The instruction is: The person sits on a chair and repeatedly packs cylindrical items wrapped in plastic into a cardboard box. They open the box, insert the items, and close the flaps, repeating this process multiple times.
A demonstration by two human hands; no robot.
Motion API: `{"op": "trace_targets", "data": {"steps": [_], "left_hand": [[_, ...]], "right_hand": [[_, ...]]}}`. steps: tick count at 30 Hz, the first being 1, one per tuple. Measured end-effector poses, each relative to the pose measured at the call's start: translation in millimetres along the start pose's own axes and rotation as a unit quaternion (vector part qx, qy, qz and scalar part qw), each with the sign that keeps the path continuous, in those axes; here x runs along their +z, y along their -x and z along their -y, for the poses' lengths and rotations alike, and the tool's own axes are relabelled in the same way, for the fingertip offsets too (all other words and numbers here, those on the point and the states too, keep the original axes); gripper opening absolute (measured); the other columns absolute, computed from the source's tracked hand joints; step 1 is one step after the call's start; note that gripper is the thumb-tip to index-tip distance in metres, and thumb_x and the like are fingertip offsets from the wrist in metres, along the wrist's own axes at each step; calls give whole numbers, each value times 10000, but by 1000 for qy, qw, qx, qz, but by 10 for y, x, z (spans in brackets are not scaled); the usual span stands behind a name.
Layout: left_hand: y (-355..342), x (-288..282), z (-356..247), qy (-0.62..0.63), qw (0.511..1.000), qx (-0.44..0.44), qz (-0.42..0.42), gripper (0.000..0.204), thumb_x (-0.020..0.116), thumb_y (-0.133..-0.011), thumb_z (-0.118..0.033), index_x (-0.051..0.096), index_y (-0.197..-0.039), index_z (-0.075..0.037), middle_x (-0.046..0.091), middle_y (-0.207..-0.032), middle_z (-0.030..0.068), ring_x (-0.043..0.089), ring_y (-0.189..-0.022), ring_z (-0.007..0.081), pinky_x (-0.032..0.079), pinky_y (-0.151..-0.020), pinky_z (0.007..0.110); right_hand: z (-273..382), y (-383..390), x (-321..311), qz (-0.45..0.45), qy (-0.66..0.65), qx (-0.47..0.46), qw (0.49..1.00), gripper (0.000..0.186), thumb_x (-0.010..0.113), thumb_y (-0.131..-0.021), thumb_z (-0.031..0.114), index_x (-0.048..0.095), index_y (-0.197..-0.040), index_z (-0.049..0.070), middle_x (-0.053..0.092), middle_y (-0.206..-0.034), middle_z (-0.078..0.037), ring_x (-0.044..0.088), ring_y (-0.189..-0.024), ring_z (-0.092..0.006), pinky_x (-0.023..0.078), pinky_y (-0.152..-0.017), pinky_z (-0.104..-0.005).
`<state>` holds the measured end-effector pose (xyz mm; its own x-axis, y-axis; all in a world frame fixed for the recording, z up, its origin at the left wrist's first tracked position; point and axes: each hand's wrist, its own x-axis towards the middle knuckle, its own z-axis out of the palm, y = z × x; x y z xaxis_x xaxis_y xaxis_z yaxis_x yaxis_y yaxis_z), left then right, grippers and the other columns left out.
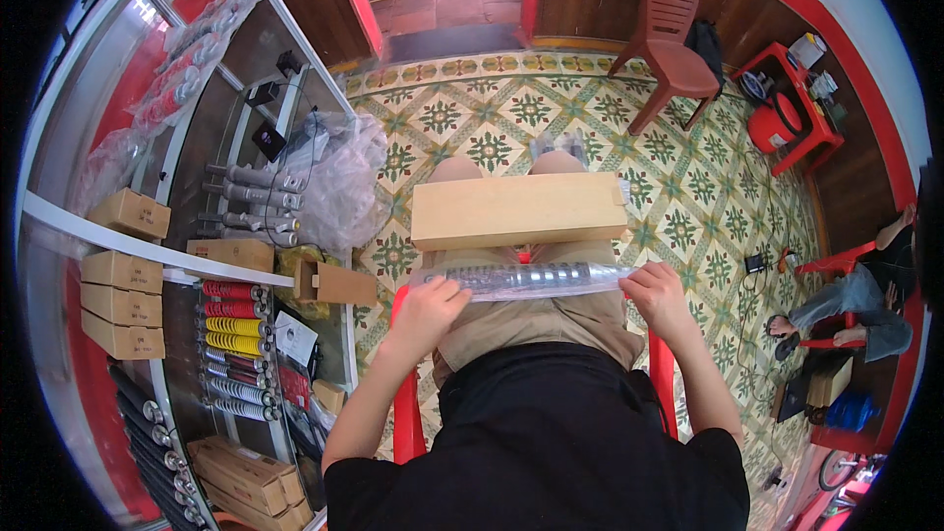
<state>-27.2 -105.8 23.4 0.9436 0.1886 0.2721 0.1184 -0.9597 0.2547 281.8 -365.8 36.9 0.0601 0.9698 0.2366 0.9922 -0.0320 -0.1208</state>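
Observation:
Across my lap lies a shock absorber (546,276) with a coiled spring, wrapped in clear plastic. My left hand (430,311) grips the wrapping at its left end, fingers closed. At the opposite end my right hand (656,295) pinches the gathered plastic between thumb and fingers. Just beyond it, a long tan cardboard box (519,211) rests crosswise on my thighs, apart from both hands. Some clear plastic shows at the box's right end.
To my left, a glass-fronted shelf holds coloured shock absorbers (234,334), grey fork tubes (258,199), small boxes (123,305) and plastic sheeting (339,182). An open box (339,284) juts from it. A brown chair (674,44), a red stool (806,103) and a seated person (865,305) are at right.

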Motion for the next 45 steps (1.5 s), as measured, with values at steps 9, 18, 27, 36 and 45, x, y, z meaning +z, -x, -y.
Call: {"op": "trace_targets", "data": {"steps": [9, 18, 27, 36, 45], "left_hand": [[299, -574, 173, -21, 996, -80, 43, 133, 644, -704, -34, 679, -832, -49, 555, -755, 76, 596, -771, 264, 524, -674, 385], [204, -774, 98, -19, 989, -138, 58, 377, 723, -700, -68, 657, -1070, -40, 622, -1046, 116, 598, -1018, 300, 492, -893, 427], [-224, 90, -60, -34, 995, -67, 66, 544, 745, -702, -128, 624, -1226, -54, 638, -1087, 99, 618, -1045, 281, 514, -876, 404], [-10, 75, 50, 16, 997, -16, 67, 175, 677, -684, -83, 760, -838, -97, 607, -711, 50, 639, -730, 256, 534, -662, 388], [40, -180, 154, 49, 992, -52, 105, 123, 695, -743, -104, 749, -848, -75, 648, -792, 75, 653, -820, 287, 552, -742, 400]], "right_hand": [[-153, 272, -272, 11, -2, 61, 998, 114, 675, -762, 45, 703, -870, 70, 654, -823, -56, 632, -832, -255, 501, -738, -373], [79, -32, -374, -17, -18, 70, 997, 499, 788, -713, 162, 642, -1188, 113, 605, -1121, -97, 567, -1118, -276, 430, -1009, -457], [-106, -149, 131, 73, 33, -14, 997, 267, 741, -727, 91, 713, -986, 147, 583, -722, 7, 620, -812, -189, 443, -942, -407], [-3, 97, 27, 109, -94, 11, 990, 138, 715, -756, 110, 743, -884, 151, 600, -773, -26, 624, -867, -220, 455, -863, -389], [-103, 164, -15, 138, -102, 41, 984, 131, 725, -774, 165, 757, -901, 162, 615, -789, -25, 630, -895, -213, 453, -846, -387]]}}
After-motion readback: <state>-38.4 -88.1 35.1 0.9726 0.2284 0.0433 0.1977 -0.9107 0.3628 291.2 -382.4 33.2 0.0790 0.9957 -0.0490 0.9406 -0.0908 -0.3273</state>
